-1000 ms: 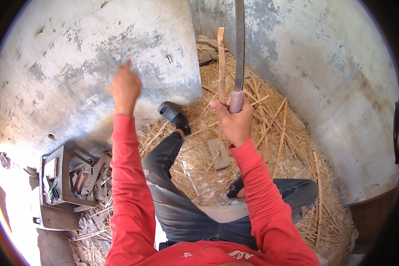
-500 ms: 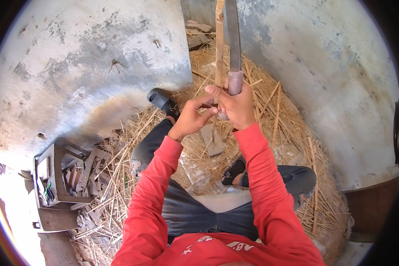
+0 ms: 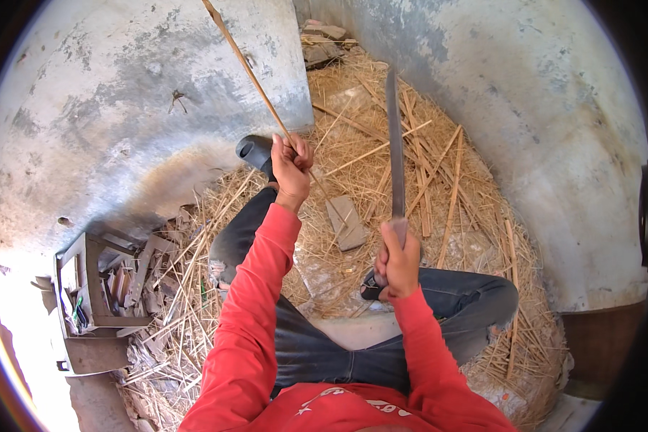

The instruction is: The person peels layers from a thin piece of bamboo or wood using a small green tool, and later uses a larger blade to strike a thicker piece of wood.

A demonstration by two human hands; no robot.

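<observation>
My left hand [image 3: 291, 167] is closed round a long, thin split stick [image 3: 250, 72], which slants up to the far left. Its lower end comes down by a flat, greyish block [image 3: 346, 222] on the floor. In my right hand [image 3: 397, 261] is the handle of a machete [image 3: 395, 144], its long dark blade pointing away from me, upright in the view. The blade stands apart from the stick. Both forearms, in red sleeves, reach forward over my bent legs.
Straw-like shavings [image 3: 353, 101] and several split sticks [image 3: 450, 180] litter the floor. Pale, stained walls [image 3: 158, 86] stand left and right. At the left lies a frame-like box [image 3: 97, 288] with wood scraps beside it. My dark shoe [image 3: 255, 152] rests near the left wall.
My hands, close together before, have moved apart. The right hand has drawn the machete back toward me; the left has tilted the stick's top to the left.
</observation>
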